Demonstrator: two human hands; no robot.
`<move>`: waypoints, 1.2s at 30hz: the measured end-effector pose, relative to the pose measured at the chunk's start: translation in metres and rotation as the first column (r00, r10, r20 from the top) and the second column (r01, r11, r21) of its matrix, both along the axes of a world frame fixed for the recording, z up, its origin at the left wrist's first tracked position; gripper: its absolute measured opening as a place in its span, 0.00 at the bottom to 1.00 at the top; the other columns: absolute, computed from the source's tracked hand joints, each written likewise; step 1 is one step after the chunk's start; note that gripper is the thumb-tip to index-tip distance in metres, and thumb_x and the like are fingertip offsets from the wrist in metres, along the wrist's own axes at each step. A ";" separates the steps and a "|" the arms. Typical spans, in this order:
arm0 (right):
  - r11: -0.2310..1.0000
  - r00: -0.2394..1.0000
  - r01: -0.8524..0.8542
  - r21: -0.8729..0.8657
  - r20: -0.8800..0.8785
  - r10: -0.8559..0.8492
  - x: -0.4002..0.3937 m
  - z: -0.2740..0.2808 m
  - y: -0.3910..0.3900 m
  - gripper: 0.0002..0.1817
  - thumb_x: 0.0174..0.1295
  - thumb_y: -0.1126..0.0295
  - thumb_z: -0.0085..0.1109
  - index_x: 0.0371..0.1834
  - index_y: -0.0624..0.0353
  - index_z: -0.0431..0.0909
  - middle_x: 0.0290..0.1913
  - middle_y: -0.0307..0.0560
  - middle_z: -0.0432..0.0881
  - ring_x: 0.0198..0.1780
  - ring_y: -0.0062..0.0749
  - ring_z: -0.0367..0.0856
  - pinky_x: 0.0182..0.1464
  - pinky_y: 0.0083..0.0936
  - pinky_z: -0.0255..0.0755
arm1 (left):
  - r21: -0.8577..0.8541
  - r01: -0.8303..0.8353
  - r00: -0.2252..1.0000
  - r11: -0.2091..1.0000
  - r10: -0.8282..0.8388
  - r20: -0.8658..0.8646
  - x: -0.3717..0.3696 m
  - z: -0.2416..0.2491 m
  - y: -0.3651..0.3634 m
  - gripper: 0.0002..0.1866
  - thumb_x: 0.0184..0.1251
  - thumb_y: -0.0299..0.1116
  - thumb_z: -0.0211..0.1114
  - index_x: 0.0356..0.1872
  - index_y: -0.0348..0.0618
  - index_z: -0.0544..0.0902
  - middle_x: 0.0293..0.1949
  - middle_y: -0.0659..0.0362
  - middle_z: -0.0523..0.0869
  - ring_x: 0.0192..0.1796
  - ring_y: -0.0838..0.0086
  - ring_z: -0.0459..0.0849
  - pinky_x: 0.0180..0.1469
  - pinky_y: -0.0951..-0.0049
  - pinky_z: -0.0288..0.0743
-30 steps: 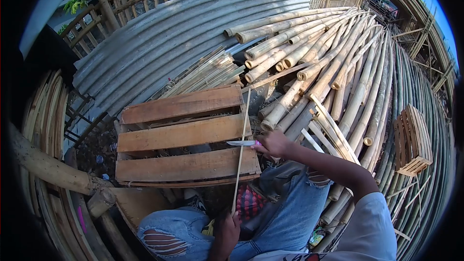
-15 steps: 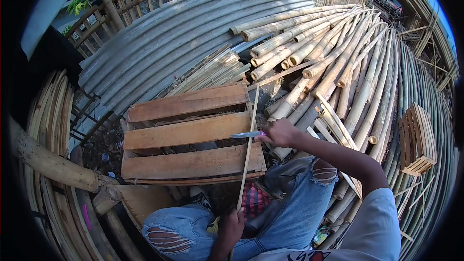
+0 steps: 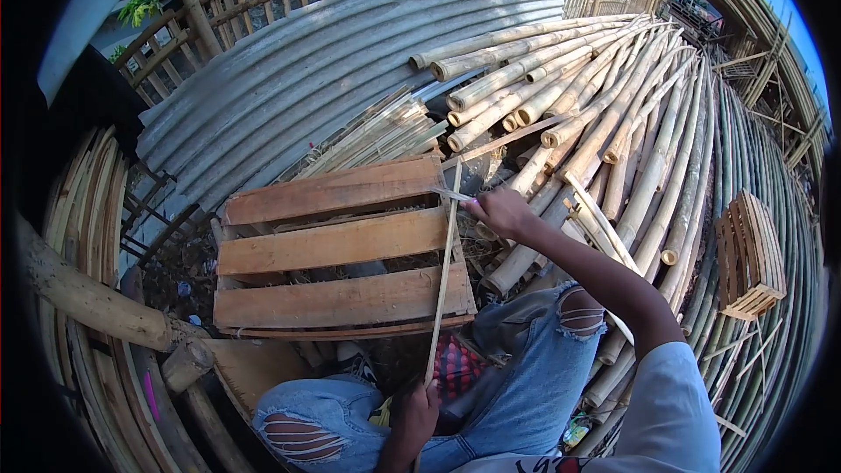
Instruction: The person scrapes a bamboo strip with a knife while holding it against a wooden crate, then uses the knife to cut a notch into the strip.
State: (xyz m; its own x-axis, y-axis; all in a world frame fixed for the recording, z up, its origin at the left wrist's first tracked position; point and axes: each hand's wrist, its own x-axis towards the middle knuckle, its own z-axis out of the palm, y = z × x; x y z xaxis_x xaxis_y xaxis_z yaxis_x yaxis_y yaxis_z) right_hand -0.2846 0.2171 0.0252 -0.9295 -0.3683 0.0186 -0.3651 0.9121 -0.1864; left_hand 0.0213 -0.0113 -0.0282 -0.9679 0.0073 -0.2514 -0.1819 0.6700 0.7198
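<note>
My left hand (image 3: 415, 413) is closed around the lower part of a thin bamboo strip (image 3: 443, 289), which slants up and away along the right edge of a slatted wooden crate (image 3: 337, 243). My right hand (image 3: 502, 213) grips a knife (image 3: 450, 195) by its pinkish handle. The blade, somewhat blurred, lies across the strip near its far end and points left over the crate. Part of the knife handle is hidden by my fingers.
Thick bamboo poles (image 3: 604, 114) are piled ahead and to the right. A smaller crate (image 3: 750, 256) rests on thin poles at right. Split strips (image 3: 372, 137) lie behind the crate, beside corrugated sheeting (image 3: 350, 52). A thick bamboo bar (image 3: 105, 298) crosses at left.
My right hand and the knife have moved farther up along the strip, toward its far end. My left hand still holds the lower part. The view has shifted slightly.
</note>
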 end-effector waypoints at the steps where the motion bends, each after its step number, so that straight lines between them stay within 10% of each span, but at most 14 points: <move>1: 0.978 0.977 -0.209 -0.007 -0.049 0.209 0.017 -0.006 -0.007 0.35 0.68 0.42 0.35 0.18 0.60 0.78 0.18 0.59 0.77 0.25 0.56 0.79 0.32 0.46 0.74 | -0.003 -0.002 1.000 1.000 0.002 -0.004 -0.001 -0.001 -0.001 0.18 0.70 0.40 0.52 0.29 0.34 0.78 0.25 0.45 0.82 0.32 0.47 0.81 0.38 0.53 0.72; 14: 0.990 0.992 0.114 -0.078 0.070 -0.109 -0.023 -0.001 0.010 0.36 0.67 0.41 0.36 0.22 0.62 0.80 0.22 0.61 0.79 0.29 0.59 0.79 0.36 0.48 0.73 | 0.098 -0.039 0.998 0.994 0.033 0.059 0.000 0.005 0.002 0.18 0.70 0.40 0.50 0.30 0.32 0.78 0.24 0.48 0.83 0.33 0.49 0.83 0.39 0.54 0.74; 17: 0.976 0.975 -0.218 0.013 -0.031 0.218 0.003 -0.014 -0.010 0.37 0.67 0.40 0.35 0.18 0.61 0.79 0.21 0.58 0.79 0.27 0.56 0.80 0.31 0.46 0.74 | 0.029 -0.019 0.999 0.999 0.017 0.043 0.000 0.007 0.001 0.20 0.70 0.40 0.50 0.28 0.30 0.78 0.26 0.45 0.83 0.35 0.47 0.82 0.40 0.52 0.73; 22: 0.991 0.995 0.103 -0.083 -0.006 -0.104 -0.040 -0.002 0.007 0.37 0.67 0.39 0.34 0.20 0.61 0.79 0.20 0.55 0.79 0.26 0.53 0.81 0.31 0.43 0.76 | 0.090 0.000 0.988 0.996 -0.014 0.157 -0.001 -0.003 -0.003 0.21 0.71 0.41 0.49 0.35 0.28 0.78 0.30 0.34 0.79 0.39 0.39 0.78 0.41 0.50 0.71; 24: 0.995 0.994 -0.094 -0.010 -0.047 0.094 -0.018 -0.012 -0.008 0.38 0.67 0.39 0.33 0.19 0.60 0.79 0.20 0.55 0.79 0.25 0.51 0.81 0.30 0.43 0.76 | 0.144 -0.059 0.992 0.988 0.042 0.116 0.003 -0.010 -0.003 0.20 0.71 0.41 0.48 0.38 0.28 0.77 0.30 0.34 0.79 0.39 0.38 0.78 0.41 0.51 0.71; 30: 0.987 0.998 0.066 -0.147 0.035 -0.061 -0.037 -0.006 0.000 0.38 0.67 0.38 0.34 0.19 0.62 0.78 0.21 0.57 0.80 0.27 0.56 0.80 0.32 0.44 0.75 | 0.087 -0.054 0.974 0.995 0.034 0.224 -0.001 0.012 0.000 0.22 0.73 0.43 0.46 0.36 0.28 0.75 0.30 0.32 0.79 0.40 0.38 0.79 0.38 0.49 0.70; 34: 0.974 0.977 -0.211 -0.081 -0.033 0.209 -0.014 0.001 -0.006 0.38 0.67 0.39 0.34 0.19 0.63 0.77 0.21 0.57 0.79 0.27 0.55 0.80 0.33 0.45 0.75 | 0.095 -0.050 0.995 0.994 0.041 0.087 0.001 0.009 0.003 0.24 0.75 0.44 0.44 0.40 0.28 0.78 0.30 0.37 0.81 0.36 0.47 0.80 0.38 0.58 0.72; 36: 0.992 0.996 0.084 -0.096 0.040 -0.081 -0.040 0.005 0.010 0.38 0.67 0.39 0.34 0.20 0.63 0.79 0.21 0.59 0.79 0.29 0.56 0.81 0.36 0.45 0.76 | 0.034 -0.032 0.981 0.999 0.025 0.193 -0.001 0.013 0.001 0.23 0.75 0.43 0.43 0.40 0.28 0.77 0.30 0.37 0.80 0.35 0.47 0.80 0.36 0.57 0.71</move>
